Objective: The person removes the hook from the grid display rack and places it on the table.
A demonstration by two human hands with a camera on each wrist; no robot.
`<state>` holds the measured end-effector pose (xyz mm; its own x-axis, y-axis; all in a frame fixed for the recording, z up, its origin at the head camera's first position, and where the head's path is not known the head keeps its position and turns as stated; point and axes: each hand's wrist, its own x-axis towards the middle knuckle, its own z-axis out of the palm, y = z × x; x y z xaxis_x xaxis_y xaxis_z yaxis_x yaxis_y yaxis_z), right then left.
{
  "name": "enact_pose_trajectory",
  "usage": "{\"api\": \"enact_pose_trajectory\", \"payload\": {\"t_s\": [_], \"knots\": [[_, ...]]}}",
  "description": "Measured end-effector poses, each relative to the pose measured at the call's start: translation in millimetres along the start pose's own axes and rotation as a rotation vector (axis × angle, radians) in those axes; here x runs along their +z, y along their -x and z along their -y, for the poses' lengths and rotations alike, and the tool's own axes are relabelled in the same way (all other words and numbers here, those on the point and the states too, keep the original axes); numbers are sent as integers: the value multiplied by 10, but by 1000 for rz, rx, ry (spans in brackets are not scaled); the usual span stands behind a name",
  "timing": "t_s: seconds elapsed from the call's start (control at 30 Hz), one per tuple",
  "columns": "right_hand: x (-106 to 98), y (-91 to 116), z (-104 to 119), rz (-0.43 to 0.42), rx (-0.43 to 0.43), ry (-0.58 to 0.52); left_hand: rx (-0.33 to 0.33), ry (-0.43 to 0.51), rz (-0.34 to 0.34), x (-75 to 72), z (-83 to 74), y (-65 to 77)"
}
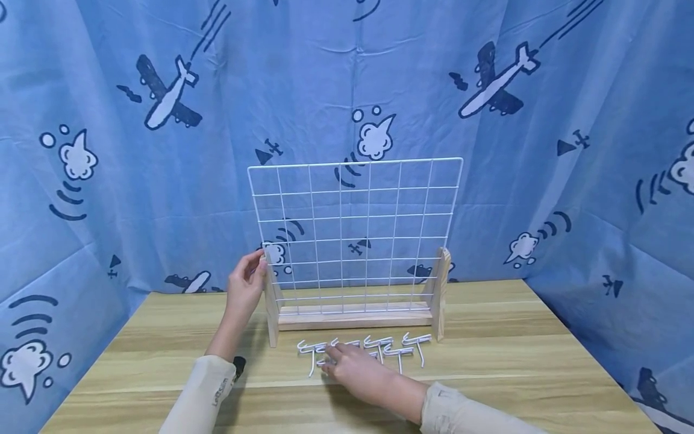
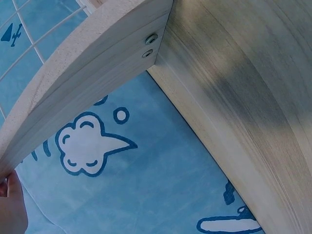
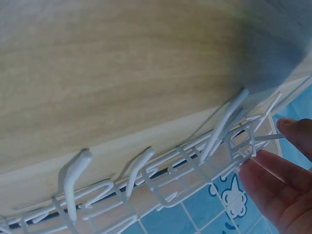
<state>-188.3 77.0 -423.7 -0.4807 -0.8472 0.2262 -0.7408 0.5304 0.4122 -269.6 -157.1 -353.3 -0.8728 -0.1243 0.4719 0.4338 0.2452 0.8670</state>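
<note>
A white wire grid panel (image 1: 355,163) stands upright in a wooden stand, between a left side post (image 1: 271,313) and a right side post (image 1: 440,295). My left hand (image 1: 245,289) pinches the top of the left post; only its fingertips (image 2: 13,195) show in the left wrist view. In front of the stand lie several white wire hooks (image 1: 416,340), their single prongs pointing toward me. My right hand (image 1: 360,371) is over the left part of this group and partly hides it. In the right wrist view its thumb and fingers pinch a hook (image 3: 269,137) at its prong.
The stand's bottom crossbar (image 1: 355,318) runs just behind the hooks. All sits on a wood-grain table (image 1: 488,361). A blue curtain (image 1: 217,181) with airplane prints hangs behind and at both sides.
</note>
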Motion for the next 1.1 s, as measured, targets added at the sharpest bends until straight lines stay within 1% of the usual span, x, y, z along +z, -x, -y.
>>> {"api": "enact_pose_trajectory", "payload": {"t_s": [0.17, 0.33, 0.47, 0.57, 0.67, 0.77, 1.1], "knots": [[11, 2, 5, -3, -10, 24, -18, 7, 3, 4, -4, -6], [12, 23, 38, 3, -26, 37, -19, 8, 2, 3, 14, -9], [26, 59, 79, 22, -36, 51, -1, 20, 0, -5, 124, -46], [52, 76, 112, -10, -49, 81, 17, 26, -7, -8, 215, -79], [74, 80, 139, -60, -50, 105, 40, 22, -15, -2, 247, -86], [75, 79, 161, -82, -41, 108, 52, 23, -20, 3, 256, -84], [73, 64, 197, -34, -20, 143, 25, 12, -17, 5, 237, -74]]}}
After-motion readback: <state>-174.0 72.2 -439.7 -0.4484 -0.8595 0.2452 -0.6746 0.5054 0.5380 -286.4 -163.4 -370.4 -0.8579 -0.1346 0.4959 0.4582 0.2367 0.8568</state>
